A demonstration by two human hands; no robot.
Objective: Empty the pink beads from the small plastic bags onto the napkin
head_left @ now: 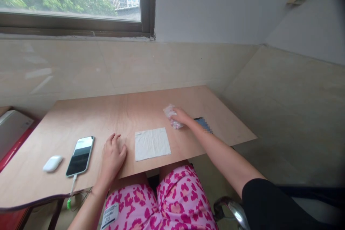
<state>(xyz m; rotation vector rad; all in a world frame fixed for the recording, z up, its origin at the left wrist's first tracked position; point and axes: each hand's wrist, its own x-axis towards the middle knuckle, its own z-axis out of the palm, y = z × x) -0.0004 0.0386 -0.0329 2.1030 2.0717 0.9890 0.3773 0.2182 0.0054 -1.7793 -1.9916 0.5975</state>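
My right hand [181, 116] is closed around a soft plastic packet [175, 123], whitish with pink marks, which looks like a tissue pack. The packet is at or just above the wooden table [129, 111], toward its right side. A white tissue [152, 144] lies unfolded and flat in front of me, left of the packet. My left hand [114, 152] rests on the table left of the tissue, its fingers apart and slightly bent, holding nothing. Partly behind my right forearm lies a dark flat object [204, 125], its surface blurred out.
A phone [80, 156] lies left of my left hand with a white charging cable [73, 184] running over the front edge. Beside it sits a white earphone case [53, 164]. A tiled wall [129, 64] and a window [147, 3] stand behind the table.
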